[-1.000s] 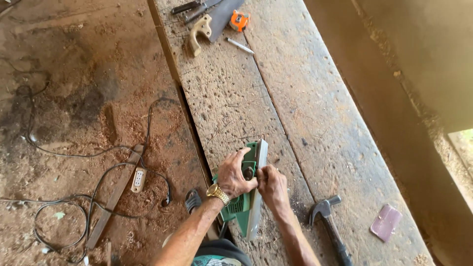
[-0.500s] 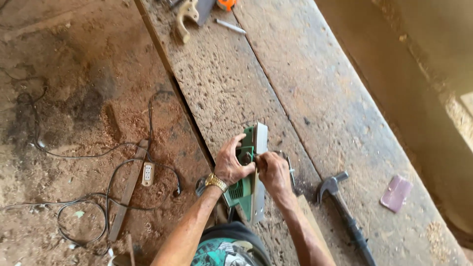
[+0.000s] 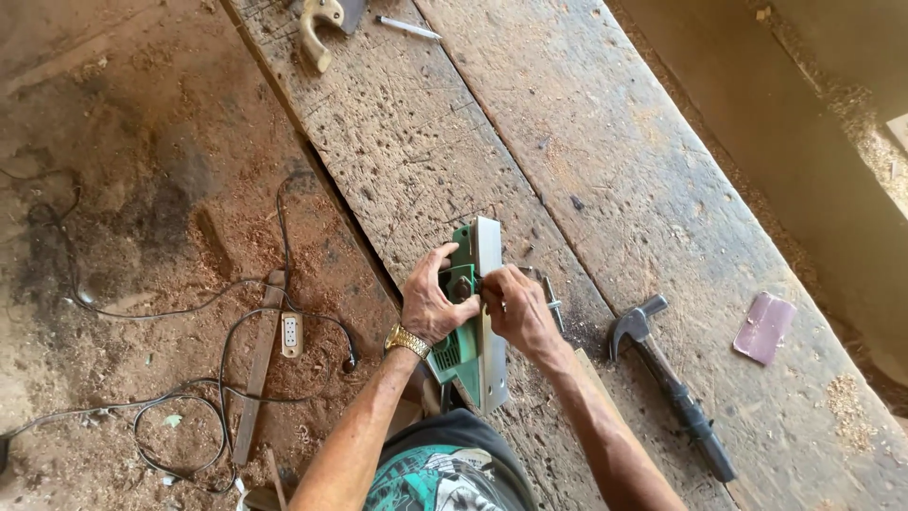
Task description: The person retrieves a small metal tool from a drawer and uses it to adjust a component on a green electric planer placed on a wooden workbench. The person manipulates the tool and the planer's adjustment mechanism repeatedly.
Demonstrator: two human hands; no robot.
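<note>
head view | green planer (image 3: pixel 470 345) on edge, long axis along plank | left hand (image 3: pixel 430 303), right hand (image 3: pixel 515 308) grips clasp it

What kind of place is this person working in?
Most likely a rough carpentry workshop: a worn plank workbench, a claw hammer, a green electric planer held in both hands, and sawdust over the dirt floor.

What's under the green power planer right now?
The green power planer stands tipped on its side on the worn wooden workbench, held by the left hand and right hand. The hands and the tool's body hide the spot beneath it.
</note>
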